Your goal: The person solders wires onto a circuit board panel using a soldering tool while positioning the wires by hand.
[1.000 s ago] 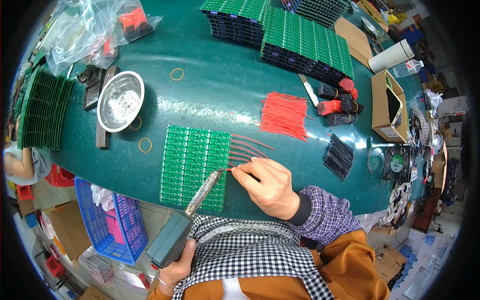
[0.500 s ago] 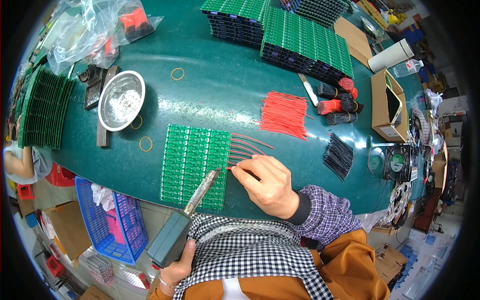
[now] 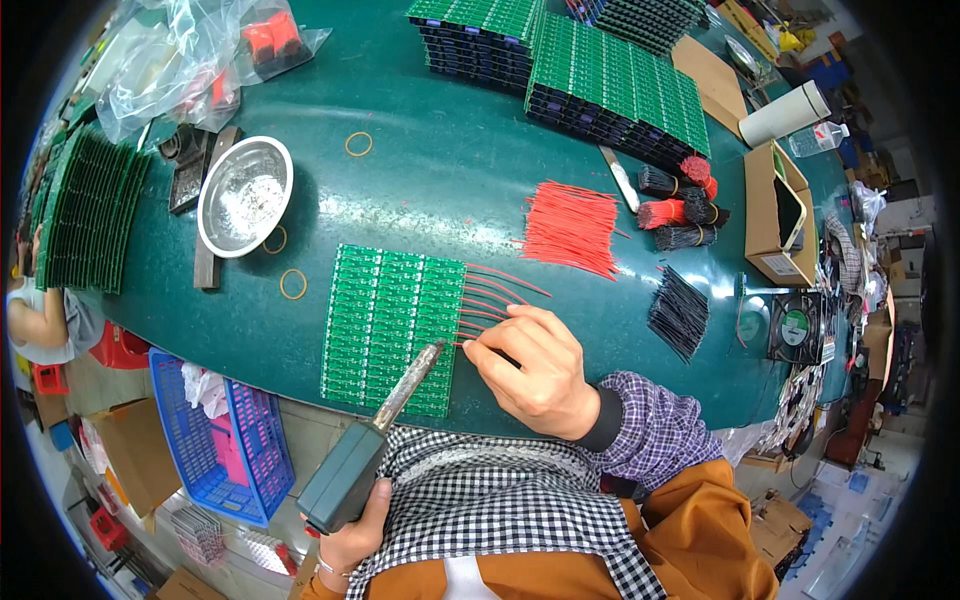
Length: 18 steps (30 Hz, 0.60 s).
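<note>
Left hand (image 3: 356, 535) was wrapped round the iron (image 3: 347, 478); its shaft slanted up-right to the board's right edge, tip contact unclear. Right hand (image 3: 540, 370), nearer that edge, had thumb and forefinger pinched on a red wire (image 3: 461, 344) pointing left to the board (image 3: 388, 330). Board lay flat on the counter (image 3: 430, 200), left of right hand, long axis running away from the person. Red pile (image 3: 572, 230) lay beyond.

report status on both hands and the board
Left hand holding soldering iron, tip near right edge of green board. Right hand pinching red wire there. Far end hidden behind hand.
</note>
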Tool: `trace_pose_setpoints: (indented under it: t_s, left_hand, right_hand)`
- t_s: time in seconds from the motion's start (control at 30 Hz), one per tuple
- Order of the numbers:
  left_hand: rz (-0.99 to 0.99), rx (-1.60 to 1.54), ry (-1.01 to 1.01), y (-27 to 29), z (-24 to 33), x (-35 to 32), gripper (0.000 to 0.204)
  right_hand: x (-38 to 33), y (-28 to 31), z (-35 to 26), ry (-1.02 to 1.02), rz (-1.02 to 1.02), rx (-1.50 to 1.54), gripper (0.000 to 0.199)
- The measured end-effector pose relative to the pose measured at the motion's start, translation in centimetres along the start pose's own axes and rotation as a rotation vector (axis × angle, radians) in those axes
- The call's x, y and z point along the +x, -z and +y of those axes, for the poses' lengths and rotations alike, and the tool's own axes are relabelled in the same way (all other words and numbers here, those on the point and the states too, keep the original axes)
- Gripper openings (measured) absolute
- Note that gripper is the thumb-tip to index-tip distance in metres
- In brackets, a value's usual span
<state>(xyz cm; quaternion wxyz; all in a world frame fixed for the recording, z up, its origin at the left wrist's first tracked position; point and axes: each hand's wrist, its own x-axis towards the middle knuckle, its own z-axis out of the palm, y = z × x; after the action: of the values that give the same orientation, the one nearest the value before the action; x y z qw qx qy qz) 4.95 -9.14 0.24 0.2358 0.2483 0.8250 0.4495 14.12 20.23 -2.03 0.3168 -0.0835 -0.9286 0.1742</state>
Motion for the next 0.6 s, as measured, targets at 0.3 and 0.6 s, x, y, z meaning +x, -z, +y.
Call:
trace_pose_setpoints:
  t_s: [0.3,0.6]
  left_hand:
    - [-0.022,0.135,-0.085,0.2,-0.4,0.2,0.015]
    - [-0.005,0.039,-0.088,0.2,0.2,1.0,0.015]
  right_hand:
    - [-0.1,0.1,-0.1,-0.007,-0.017,-0.001,0.021]
    - [0.0,-0.1,-0.2,-0.012,-0.027,0.002,0.020]
